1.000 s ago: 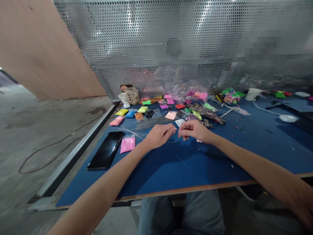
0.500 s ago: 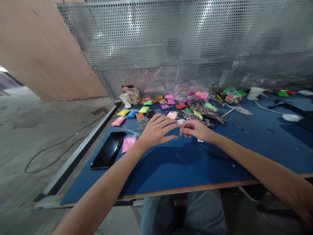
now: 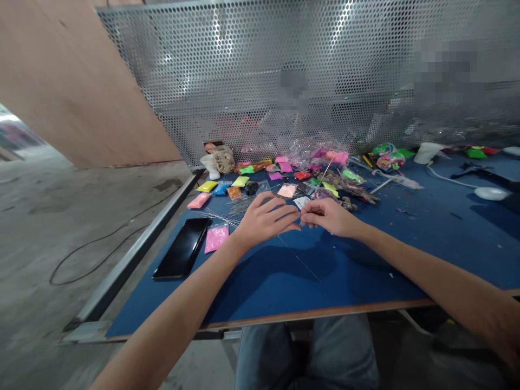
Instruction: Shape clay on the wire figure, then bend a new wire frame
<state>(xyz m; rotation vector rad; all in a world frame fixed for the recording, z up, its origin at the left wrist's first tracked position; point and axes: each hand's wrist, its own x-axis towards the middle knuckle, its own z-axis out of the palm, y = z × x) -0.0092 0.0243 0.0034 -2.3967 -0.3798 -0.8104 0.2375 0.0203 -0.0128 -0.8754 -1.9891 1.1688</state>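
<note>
My left hand (image 3: pixel 268 219) is above the blue table (image 3: pixel 276 287), its fingertips brought close together beside my right hand; what they hold, if anything, is too small to tell. My right hand (image 3: pixel 328 216) pinches a thin wire (image 3: pixel 326 169) that rises from its fingers toward the back. Another thin wire (image 3: pixel 300 260) lies on the blue surface in front of the hands. Behind the left hand are more loose wires (image 3: pixel 221 216). A small white piece (image 3: pixel 301 202) sits just behind the fingertips.
A black phone (image 3: pixel 181 248) and a pink packet (image 3: pixel 216 238) lie left of my hands. Colourful packets, such as a yellow one (image 3: pixel 207 186), line the back, before a perforated metal panel (image 3: pixel 244 81). A white mouse-shaped object (image 3: pixel 491 193) with a cable is at right.
The fingers of my left hand have closed in toward my right hand. The wire at my right hand now points up and back. The view has shifted slightly.
</note>
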